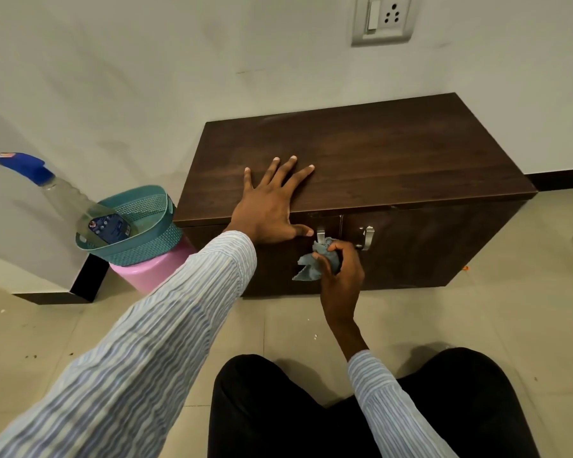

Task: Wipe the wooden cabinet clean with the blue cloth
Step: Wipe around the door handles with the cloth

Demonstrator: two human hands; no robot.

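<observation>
Wooden cabinet on tiled floor, back against wall. Left hand flat on top near front edge, fingers spread wide. Right hand gripping bunched blue cloth against door front, touching left door handle. Spray bottle in teal basket to cabinet's left.

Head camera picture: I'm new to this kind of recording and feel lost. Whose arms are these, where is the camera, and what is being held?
There is no machine. A person wears the camera on the head, looking down at their own arms and dark-trousered legs. The left hand rests flat, fingers spread, on the wooden cabinet. The right hand grips a bunched blue cloth against the cabinet's front, at the left door handle. Beside the cabinet a teal basket holds a spray bottle.
</observation>
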